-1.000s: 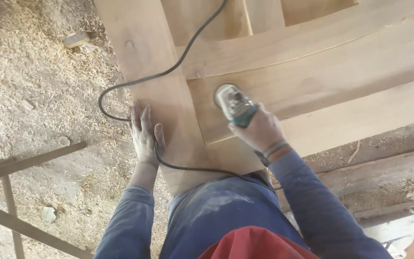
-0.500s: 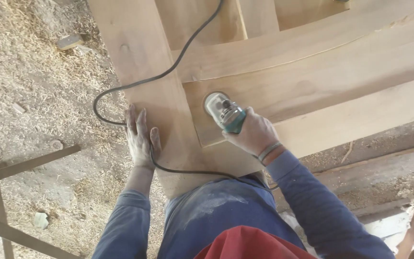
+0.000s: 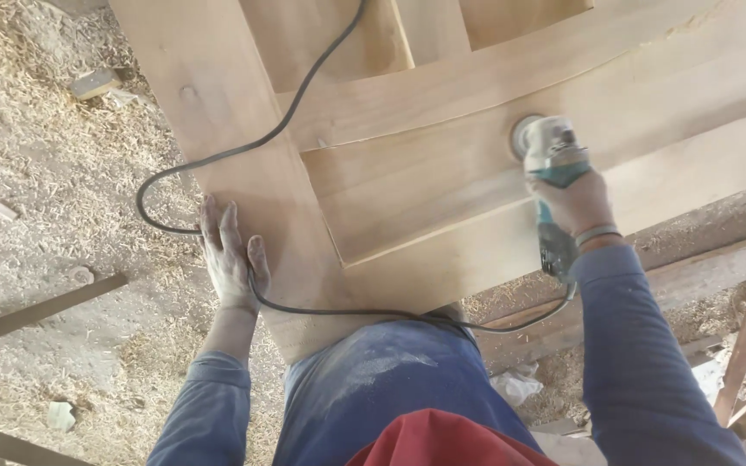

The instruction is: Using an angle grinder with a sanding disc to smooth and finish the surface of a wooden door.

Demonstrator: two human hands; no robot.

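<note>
The right hand is wrapped tight around a small grey and teal power sander. The sander sits flat on the big pale wooden door frame, on the wide board near the right side. The hand covers the middle of the tool, so only its round grey head and a dark bit of its tail show. The sanding part under the head cannot be seen. A thin black power cord runs from the tail, goes under the person's body, loops out past the left edge of the wood, then climbs up over it and leaves the top of the picture. The left hand lies flat and open on the left edge of the wooden frame, fingers stretched out, holding nothing. The cord passes right by its thumb, and it is hard to tell if they touch. The top and right of the frame are cut off. Pale wood shavings cover the ground on the left. The person's dusty blue trousers press against the near edge of the wood.
</note>
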